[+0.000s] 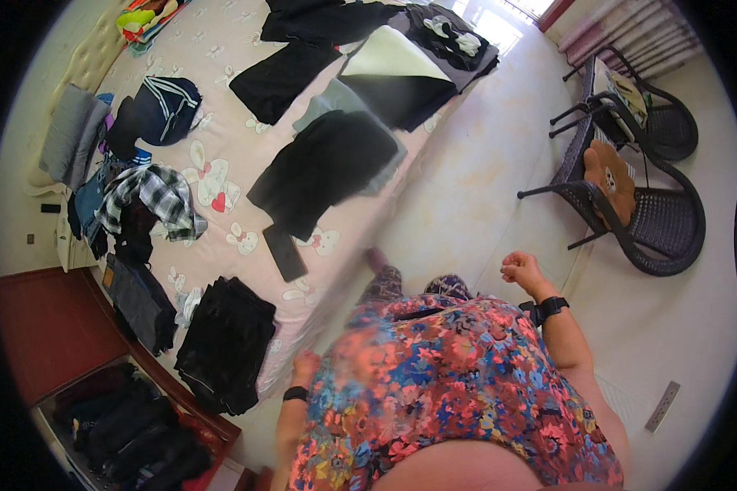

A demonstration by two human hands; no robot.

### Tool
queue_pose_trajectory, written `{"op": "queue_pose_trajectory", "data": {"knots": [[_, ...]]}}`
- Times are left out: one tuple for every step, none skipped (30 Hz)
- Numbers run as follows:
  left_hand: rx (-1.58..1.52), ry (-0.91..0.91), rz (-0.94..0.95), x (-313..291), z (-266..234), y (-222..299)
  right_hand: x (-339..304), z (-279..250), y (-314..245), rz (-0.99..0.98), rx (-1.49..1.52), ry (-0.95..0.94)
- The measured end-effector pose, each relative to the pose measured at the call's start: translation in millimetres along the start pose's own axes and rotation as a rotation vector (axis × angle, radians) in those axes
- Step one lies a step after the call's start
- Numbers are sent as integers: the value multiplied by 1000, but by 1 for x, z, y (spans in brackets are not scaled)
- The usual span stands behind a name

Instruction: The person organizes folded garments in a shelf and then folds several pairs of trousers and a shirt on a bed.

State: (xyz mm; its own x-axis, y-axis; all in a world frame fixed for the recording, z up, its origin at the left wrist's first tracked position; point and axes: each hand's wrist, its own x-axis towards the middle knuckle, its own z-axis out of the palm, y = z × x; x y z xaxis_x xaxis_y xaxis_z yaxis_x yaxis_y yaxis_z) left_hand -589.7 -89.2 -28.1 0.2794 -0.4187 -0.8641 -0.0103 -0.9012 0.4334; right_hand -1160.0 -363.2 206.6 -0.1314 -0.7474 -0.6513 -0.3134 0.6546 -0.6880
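My right hand [522, 270] hangs over the floor to the right of my body, fingers loosely curled in, with nothing visible in it. My left hand [305, 366] is low beside my body, close to the bed's edge; its fingers are small and blurred. Nearest to it on the bed lies a folded stack of black trousers [226, 344]. Farther along the bed, a black garment [323, 168] is spread on a grey one [389, 159]. A dark phone-like slab [284, 253] lies just below the black garment.
The bed [246, 176] also carries a plaid shirt [151, 196], a navy striped garment [168, 110] and grey pillows [72, 135]. An open drawer [213, 442] of dark clothes is at lower left. Wicker chairs [671, 225] stand right, one holding a brown cushion [610, 184].
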Motion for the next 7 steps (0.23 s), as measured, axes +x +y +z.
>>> {"op": "queue_pose_trajectory", "data": {"knots": [[-55, -13, 17, 2, 9, 23, 8, 0, -9, -20, 16, -11], [-112, -21, 31, 1, 15, 45, 15, 3, -18, -38, 39, -25], [-212, -10, 69, 7, 5, 58, 24, 16, -25, -41, 59, -24], [-196, -6, 79, 11, -7, 70, 36, 27, -33, -44, 126, -38], [-8, 82, 222, 11, -12, 71, 46, 31, -46, -37, 178, -52], [172, 168, 364, 7, -11, 70, 56, 32, -64, -34, 173, -51], [169, 168, 358, 9, -7, 74, 67, 34, -82, -44, 249, -55]]}}
